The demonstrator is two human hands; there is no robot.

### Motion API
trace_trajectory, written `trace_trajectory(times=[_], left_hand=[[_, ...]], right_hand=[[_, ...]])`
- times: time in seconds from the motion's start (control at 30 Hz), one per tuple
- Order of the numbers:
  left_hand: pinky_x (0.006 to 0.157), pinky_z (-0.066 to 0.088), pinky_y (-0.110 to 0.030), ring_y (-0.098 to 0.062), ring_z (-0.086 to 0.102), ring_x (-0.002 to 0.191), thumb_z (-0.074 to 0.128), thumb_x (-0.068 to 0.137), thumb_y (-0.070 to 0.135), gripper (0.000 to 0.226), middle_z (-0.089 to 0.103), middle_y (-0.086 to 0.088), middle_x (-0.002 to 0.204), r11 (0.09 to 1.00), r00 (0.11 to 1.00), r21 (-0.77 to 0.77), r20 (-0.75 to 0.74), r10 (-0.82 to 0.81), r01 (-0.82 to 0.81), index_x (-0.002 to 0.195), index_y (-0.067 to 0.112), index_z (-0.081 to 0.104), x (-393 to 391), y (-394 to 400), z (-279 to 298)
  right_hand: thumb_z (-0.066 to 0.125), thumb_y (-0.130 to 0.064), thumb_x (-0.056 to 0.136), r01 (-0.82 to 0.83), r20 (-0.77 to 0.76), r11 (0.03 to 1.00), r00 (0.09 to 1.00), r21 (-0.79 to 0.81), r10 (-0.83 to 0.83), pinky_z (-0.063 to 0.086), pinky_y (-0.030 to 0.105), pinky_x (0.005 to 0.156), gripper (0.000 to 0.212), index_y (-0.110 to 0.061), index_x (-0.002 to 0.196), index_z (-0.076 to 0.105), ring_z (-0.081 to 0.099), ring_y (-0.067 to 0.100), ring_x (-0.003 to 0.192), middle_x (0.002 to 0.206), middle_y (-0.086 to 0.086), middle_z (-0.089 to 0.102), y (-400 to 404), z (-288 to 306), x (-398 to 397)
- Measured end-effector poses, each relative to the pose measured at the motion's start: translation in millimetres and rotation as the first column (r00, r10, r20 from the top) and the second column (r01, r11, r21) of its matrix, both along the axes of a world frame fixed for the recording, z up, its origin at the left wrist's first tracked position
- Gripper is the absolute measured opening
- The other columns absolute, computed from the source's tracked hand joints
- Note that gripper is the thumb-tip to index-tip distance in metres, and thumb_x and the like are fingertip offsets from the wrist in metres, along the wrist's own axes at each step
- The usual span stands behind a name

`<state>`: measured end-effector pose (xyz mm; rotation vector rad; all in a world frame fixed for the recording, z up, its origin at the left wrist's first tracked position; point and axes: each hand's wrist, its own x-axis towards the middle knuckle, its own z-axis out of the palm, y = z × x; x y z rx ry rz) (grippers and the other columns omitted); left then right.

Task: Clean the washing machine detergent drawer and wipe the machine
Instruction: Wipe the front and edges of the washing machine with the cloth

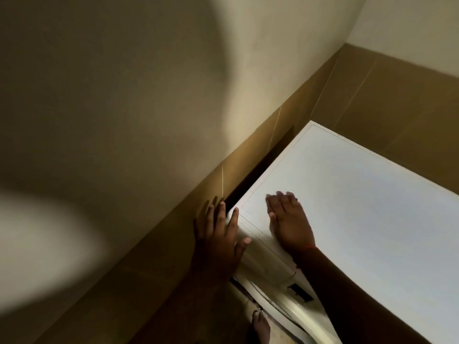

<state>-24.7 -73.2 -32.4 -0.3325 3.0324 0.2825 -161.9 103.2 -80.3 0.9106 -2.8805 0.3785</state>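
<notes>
- A white washing machine (360, 194) stands in the corner of a dim room, seen from above and tilted, its flat top filling the lower right of the head view.
- The person's right hand (289, 220) lies palm down on the machine's top near its front left corner, fingers straight and close together, the grip flat and holding nothing.
- The left hand (219, 232) is spread over the machine's front left corner, fingers straight and fanned apart; the outer fingers reach toward the dark gap (260, 170) between machine and wall, the thumb rests on the front edge. This grip, too, holds nothing.
- Below the hands, the machine's front panel (273, 274) curves away in shadow; a small dark rectangular mark (299, 291) shows on it, beside the right forearm. Whether the detergent drawer is open or closed cannot be told from this angle.
- A thin red band (309, 247) shows at the right wrist.
- The wall (124, 95) to the left is pale above and clad in brown tiles (397, 100) below, the tile band running behind the machine as well.
- A bare foot (260, 327) stands on the floor at the bottom edge, just beside the machine's front.
</notes>
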Motion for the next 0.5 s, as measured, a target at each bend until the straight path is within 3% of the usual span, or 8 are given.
trace_trajectory(times=[0.03,0.13,0.17,0.27,0.3,0.4,0.43,0.5], left_hand=[[0.109,0.026,-0.065,-0.037,0.027,0.144,0.011,0.094,0.066,0.073,0.032,-0.013,0.156,1.0,1.0,0.003,-0.002,-0.008,0.008,0.148,0.024,0.036,2,0,0],[0.109,0.024,-0.067,-0.037,0.025,0.145,0.011,0.095,0.064,0.072,0.031,-0.013,0.156,0.999,0.999,0.006,-0.011,-0.043,0.044,0.149,0.022,0.035,5,5,3],[0.109,0.024,-0.067,-0.037,0.025,0.144,0.012,0.095,0.064,0.072,0.031,-0.013,0.156,0.998,0.998,0.003,-0.013,-0.059,0.059,0.149,0.022,0.035,5,8,4],[0.108,0.026,-0.067,-0.038,0.03,0.142,0.012,0.095,0.065,0.073,0.034,-0.012,0.155,0.996,0.996,-0.005,0.002,-0.084,0.084,0.148,0.022,0.038,1,15,5],[0.108,0.027,-0.067,-0.038,0.031,0.142,0.011,0.094,0.065,0.073,0.035,-0.012,0.154,0.996,0.996,-0.006,0.01,-0.084,0.084,0.147,0.023,0.039,0,17,4],[0.105,0.03,-0.067,-0.038,0.035,0.14,0.01,0.095,0.065,0.074,0.038,-0.012,0.153,0.996,0.995,-0.012,0.044,-0.085,0.086,0.146,0.023,0.043,-9,26,0],[0.104,0.032,-0.068,-0.038,0.034,0.14,0.011,0.095,0.066,0.074,0.038,-0.012,0.153,0.996,0.995,-0.013,0.051,-0.086,0.087,0.146,0.022,0.042,-12,29,-2],[0.103,0.032,-0.069,-0.038,0.031,0.142,0.013,0.095,0.067,0.074,0.035,-0.012,0.155,0.995,0.994,-0.014,0.055,-0.099,0.1,0.147,0.022,0.04,-18,35,-7]], right_hand=[[0.037,-0.025,0.098,0.025,0.027,1.0,0.999,0.011,-0.025,0.018,0.041,0.121,0.051,-0.018,0.148,0.042,0.031,0.033,0.143,0.152,0.013,0.042,1,1,8],[0.042,-0.025,0.098,-0.299,0.046,0.95,0.954,0.087,0.296,0.026,0.044,0.119,0.049,-0.018,0.147,0.043,0.033,0.031,0.142,0.152,0.01,0.042,8,1,29],[0.042,-0.024,0.097,-0.286,0.039,0.955,0.958,0.076,0.284,0.028,0.043,0.118,0.048,-0.017,0.144,0.046,0.036,0.03,0.14,0.149,0.01,0.045,17,4,20],[0.034,-0.026,0.093,0.198,0.023,0.98,0.98,-0.013,-0.198,0.033,0.045,0.112,0.051,-0.016,0.141,0.049,0.04,0.037,0.133,0.144,0.015,0.049,46,4,-11],[0.033,-0.027,0.092,0.202,0.035,0.979,0.979,0.006,-0.202,0.032,0.046,0.113,0.053,-0.015,0.141,0.049,0.038,0.037,0.135,0.145,0.015,0.048,47,2,-10],[0.038,-0.027,0.096,-0.262,0.079,0.956,0.964,0.131,0.254,0.023,0.042,0.121,0.052,-0.019,0.148,0.042,0.029,0.028,0.145,0.155,0.007,0.038,57,-5,-11],[0.038,-0.026,0.096,-0.283,0.067,0.952,0.959,0.119,0.276,0.024,0.042,0.12,0.051,-0.019,0.146,0.044,0.031,0.028,0.144,0.153,0.006,0.041,67,-3,-26],[0.035,-0.026,0.092,0.106,0.068,0.994,0.992,0.04,-0.109,0.035,0.045,0.111,0.049,-0.017,0.138,0.05,0.041,0.037,0.134,0.141,0.011,0.051,88,-2,-64]])
